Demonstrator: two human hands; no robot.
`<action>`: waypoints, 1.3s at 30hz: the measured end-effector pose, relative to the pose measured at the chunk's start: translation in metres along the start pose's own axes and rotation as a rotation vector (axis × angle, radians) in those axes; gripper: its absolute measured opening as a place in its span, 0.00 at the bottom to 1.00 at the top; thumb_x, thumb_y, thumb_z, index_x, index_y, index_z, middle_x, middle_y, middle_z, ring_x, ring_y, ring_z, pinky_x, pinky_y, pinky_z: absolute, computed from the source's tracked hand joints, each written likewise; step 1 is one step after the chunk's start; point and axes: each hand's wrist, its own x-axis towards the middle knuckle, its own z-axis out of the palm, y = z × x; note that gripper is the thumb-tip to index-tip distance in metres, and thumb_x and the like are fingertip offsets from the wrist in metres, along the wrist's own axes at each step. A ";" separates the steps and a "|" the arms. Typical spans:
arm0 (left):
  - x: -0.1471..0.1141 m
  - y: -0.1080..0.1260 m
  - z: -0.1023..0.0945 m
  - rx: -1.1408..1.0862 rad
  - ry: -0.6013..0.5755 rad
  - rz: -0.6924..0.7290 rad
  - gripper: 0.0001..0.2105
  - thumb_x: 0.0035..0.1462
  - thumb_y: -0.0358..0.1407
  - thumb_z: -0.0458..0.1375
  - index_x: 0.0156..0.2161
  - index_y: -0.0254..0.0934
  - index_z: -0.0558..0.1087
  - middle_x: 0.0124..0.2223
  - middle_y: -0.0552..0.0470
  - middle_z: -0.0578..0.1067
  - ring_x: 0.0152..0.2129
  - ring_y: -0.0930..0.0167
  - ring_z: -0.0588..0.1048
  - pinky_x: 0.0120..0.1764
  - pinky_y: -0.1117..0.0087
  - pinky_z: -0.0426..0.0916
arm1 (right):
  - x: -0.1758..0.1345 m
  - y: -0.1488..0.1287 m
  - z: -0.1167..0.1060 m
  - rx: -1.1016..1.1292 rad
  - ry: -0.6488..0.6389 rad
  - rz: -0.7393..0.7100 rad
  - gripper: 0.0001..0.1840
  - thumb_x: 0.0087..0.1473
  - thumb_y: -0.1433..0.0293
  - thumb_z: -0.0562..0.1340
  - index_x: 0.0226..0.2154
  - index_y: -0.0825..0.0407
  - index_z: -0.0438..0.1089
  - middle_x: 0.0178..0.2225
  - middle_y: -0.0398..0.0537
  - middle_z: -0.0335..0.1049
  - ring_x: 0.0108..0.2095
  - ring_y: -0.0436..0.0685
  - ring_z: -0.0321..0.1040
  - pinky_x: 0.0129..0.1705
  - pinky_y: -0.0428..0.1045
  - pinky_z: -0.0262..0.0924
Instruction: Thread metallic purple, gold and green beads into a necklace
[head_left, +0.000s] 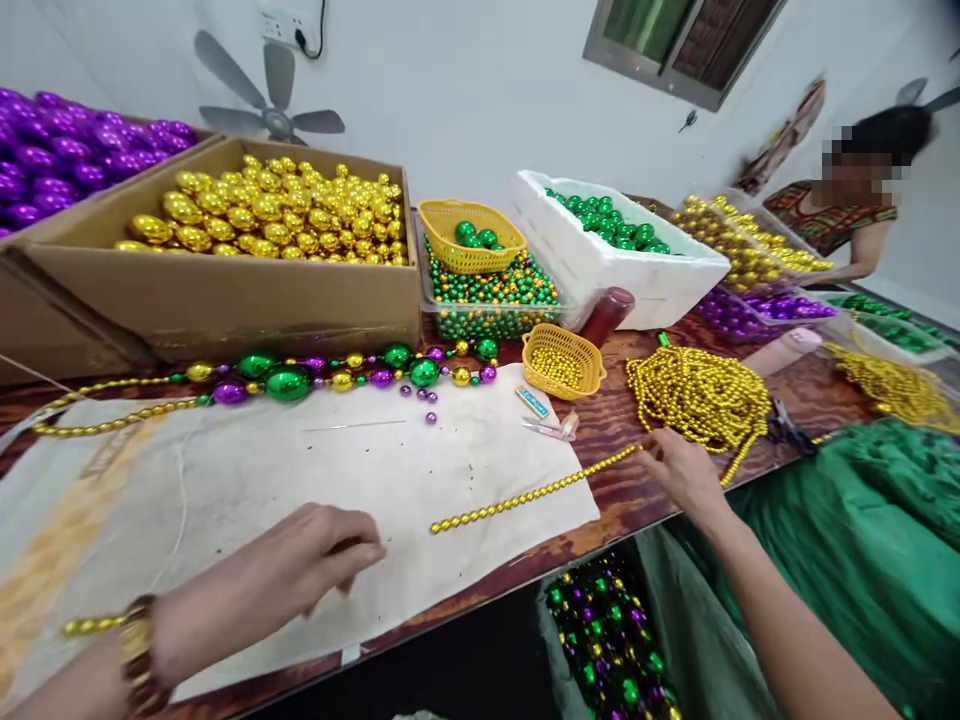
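Observation:
My right hand [686, 475] pinches one end of a short gold bead strand [525, 495], which lies slanted across a white cloth [262, 480] and over the wooden table edge. Left of the strand's other end, my left hand [322, 555] hovers over the cloth, fingers loosely bent and a little apart, with nothing visible in it. Beside my right hand is a heap of gold bead strands [697, 395]. Across the cloth's back edge runs a garland of green, purple and gold beads [289, 382]. Another gold strand [90, 627] shows partly behind my left wrist.
A yellow basket of small gold beads [562, 370], small scissors [547, 428] and a needle [356, 426] lie nearby. Behind stand a cardboard box of gold beads [247, 300], a tub of mixed beads [491, 310] and a white foam box [637, 285]. A person sits at the far right.

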 end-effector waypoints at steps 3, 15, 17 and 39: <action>0.027 0.026 0.010 -0.084 -0.095 0.047 0.19 0.61 0.47 0.48 0.28 0.37 0.71 0.25 0.54 0.72 0.18 0.74 0.68 0.21 0.76 0.60 | 0.027 0.028 0.003 -0.036 -0.014 0.118 0.08 0.54 0.67 0.57 0.28 0.52 0.67 0.34 0.53 0.73 0.34 0.63 0.70 0.35 0.52 0.53; 0.081 0.081 0.063 -0.469 0.007 0.112 0.16 0.60 0.45 0.50 0.29 0.35 0.71 0.20 0.58 0.64 0.14 0.77 0.59 0.18 0.77 0.55 | 0.014 -0.139 -0.033 0.526 -0.328 -0.281 0.17 0.59 0.61 0.60 0.50 0.42 0.68 0.42 0.40 0.75 0.28 0.48 0.73 0.30 0.43 0.67; 0.079 0.085 0.059 -0.477 0.007 0.138 0.17 0.61 0.45 0.49 0.28 0.35 0.69 0.20 0.58 0.63 0.14 0.78 0.59 0.17 0.77 0.54 | 0.000 -0.166 -0.039 0.923 -0.618 -0.474 0.17 0.56 0.64 0.63 0.49 0.46 0.69 0.34 0.40 0.75 0.26 0.48 0.72 0.28 0.42 0.67; -0.018 0.033 0.051 -0.474 -0.111 -0.005 0.20 0.60 0.53 0.50 0.31 0.36 0.70 0.23 0.57 0.61 0.18 0.77 0.59 0.20 0.77 0.54 | 0.135 0.028 -0.192 0.840 0.600 0.065 0.18 0.60 0.58 0.57 0.44 0.56 0.68 0.45 0.65 0.71 0.38 0.59 0.74 0.31 0.50 0.64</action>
